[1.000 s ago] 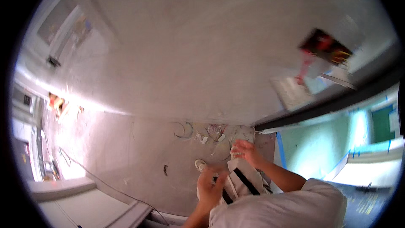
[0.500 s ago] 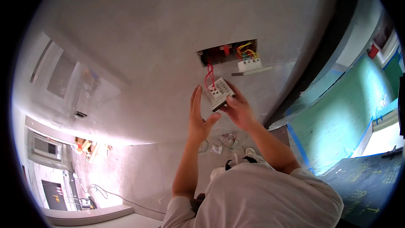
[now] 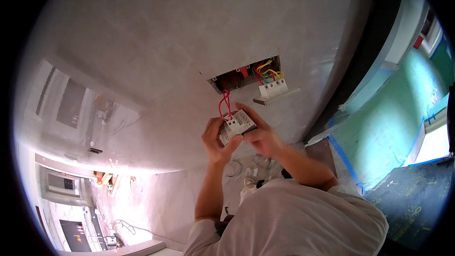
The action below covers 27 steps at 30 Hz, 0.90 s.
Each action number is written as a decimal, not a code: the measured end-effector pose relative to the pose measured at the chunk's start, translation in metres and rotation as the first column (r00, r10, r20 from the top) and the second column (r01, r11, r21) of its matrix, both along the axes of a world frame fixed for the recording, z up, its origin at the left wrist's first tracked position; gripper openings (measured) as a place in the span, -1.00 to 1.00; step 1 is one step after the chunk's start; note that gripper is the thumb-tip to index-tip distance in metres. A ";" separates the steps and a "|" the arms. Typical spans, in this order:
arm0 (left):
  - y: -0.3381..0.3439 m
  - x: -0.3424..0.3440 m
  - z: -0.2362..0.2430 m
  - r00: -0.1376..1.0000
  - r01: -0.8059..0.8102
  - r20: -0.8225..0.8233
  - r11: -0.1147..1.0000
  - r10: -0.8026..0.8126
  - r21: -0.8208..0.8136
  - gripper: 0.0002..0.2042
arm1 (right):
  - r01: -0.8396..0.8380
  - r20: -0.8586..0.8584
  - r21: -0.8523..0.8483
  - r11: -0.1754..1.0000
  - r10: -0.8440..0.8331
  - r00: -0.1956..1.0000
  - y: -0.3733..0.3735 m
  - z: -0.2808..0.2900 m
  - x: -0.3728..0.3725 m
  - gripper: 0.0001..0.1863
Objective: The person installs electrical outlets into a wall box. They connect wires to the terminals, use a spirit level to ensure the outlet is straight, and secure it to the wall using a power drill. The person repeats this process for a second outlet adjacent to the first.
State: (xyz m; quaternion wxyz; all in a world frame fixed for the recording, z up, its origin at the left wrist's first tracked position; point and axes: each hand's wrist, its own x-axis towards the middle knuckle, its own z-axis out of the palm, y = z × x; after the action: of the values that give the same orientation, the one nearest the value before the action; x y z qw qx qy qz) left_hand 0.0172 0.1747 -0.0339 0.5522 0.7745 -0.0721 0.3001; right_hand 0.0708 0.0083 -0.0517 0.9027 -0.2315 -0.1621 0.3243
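Note:
A white wall switch (image 3: 241, 122) with its terminal side showing is held between my hands, just below the wall opening. My left hand (image 3: 219, 143) grips its left edge, thumb along the near side. Around the right edge curl the fingers of my right hand (image 3: 264, 137), which is slightly blurred. Two red wires (image 3: 224, 104) loop from the switch's terminals up into the recessed wall box (image 3: 232, 81). A second switch (image 3: 274, 90) hangs at the right end of the box on yellow, red and green wires (image 3: 269, 72).
The box sits in a smooth grey wall (image 3: 156, 99). A dark vertical edge (image 3: 353, 80) and green sheeting with blue tape (image 3: 381, 135) are at the right. Small packets (image 3: 262, 161) lie on the floor below my hands. A cable (image 3: 130, 227) runs across the floor at lower left.
My left hand, spread and apart from the switch before, has closed on its left edge. The switch has turned and sits lower relative to the box, in both hands.

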 end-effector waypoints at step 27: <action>-0.002 -0.009 0.036 0.978 -0.066 -0.170 0.958 0.117 0.278 -0.43 | 0.057 -0.134 0.115 0.992 -0.041 0.990 0.003 0.000 -0.027 0.07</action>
State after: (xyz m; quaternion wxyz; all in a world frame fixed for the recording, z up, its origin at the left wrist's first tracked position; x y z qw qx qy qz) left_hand 0.0079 0.1724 0.0022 0.4308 0.8698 -0.0250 0.2394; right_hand 0.0435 0.0118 -0.0513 0.9314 -0.1594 -0.1154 0.3063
